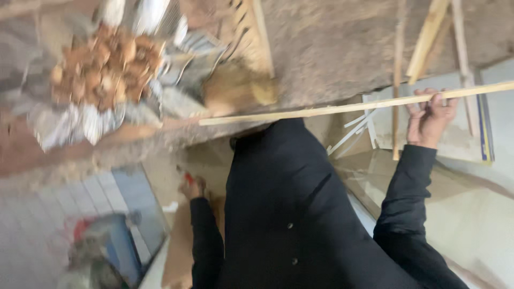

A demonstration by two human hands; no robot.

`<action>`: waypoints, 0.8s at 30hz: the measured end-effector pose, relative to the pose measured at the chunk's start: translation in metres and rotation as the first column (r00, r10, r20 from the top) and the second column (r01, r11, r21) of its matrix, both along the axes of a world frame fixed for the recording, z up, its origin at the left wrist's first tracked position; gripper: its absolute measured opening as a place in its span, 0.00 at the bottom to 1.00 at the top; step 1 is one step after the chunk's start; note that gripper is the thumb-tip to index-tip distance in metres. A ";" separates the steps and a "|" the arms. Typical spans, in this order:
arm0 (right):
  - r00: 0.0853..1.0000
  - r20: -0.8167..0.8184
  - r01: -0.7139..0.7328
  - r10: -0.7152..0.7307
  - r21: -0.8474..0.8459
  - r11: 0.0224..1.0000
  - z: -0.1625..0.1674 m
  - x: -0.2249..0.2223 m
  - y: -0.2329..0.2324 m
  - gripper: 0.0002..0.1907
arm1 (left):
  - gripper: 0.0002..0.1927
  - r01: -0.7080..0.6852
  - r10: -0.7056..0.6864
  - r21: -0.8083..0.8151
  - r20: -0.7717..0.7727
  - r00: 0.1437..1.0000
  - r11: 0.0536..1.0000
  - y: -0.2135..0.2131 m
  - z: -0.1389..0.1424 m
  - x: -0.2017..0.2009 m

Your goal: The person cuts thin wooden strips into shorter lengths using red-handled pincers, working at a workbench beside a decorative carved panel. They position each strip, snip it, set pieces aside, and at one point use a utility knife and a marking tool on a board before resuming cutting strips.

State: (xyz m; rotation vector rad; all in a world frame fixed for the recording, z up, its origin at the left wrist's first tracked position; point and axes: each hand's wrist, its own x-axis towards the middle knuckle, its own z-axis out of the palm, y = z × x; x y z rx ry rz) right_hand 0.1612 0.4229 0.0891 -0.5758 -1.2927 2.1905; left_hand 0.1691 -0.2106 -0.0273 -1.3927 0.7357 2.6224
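Note:
My right hand (430,119) is closed around a long thin wooden strip (321,110) that reaches leftward across the view, over my black-clad body. My left hand (193,188) hangs low at my side, fingers curled on a small red object (188,178) that is blurred and mostly hidden. Both arms are in black sleeves. The whole view is tilted and smeared by motion.
More wooden strips (426,37) lie on rough brown ground at the upper right, beside a white board (460,140). A heap of brown chunks (107,64) on shiny sheeting sits at the upper left, next to a slatted wooden piece (247,32). Pale tiles (64,208) are at the lower left.

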 end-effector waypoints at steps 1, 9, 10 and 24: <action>0.998 -0.003 0.060 -0.060 -0.005 0.998 0.003 0.006 0.005 0.19 | 0.25 0.122 -0.115 -0.115 0.073 0.991 0.986 0.001 0.004 -0.006; 0.845 -0.183 0.433 -0.502 -0.317 0.844 -0.005 0.051 0.041 0.10 | 0.27 0.527 -0.530 -0.106 0.003 0.848 0.843 0.022 -0.008 -0.025; 0.820 -0.216 0.425 -0.530 -0.391 0.817 -0.008 0.050 0.041 0.10 | 0.28 0.525 -0.529 -0.087 -0.029 0.848 0.847 0.026 -0.012 -0.026; 0.703 -0.262 0.319 -0.661 -0.715 0.623 -0.004 -0.073 -0.046 0.16 | 0.15 0.569 -0.549 -0.109 0.172 0.818 0.815 0.082 0.002 -0.021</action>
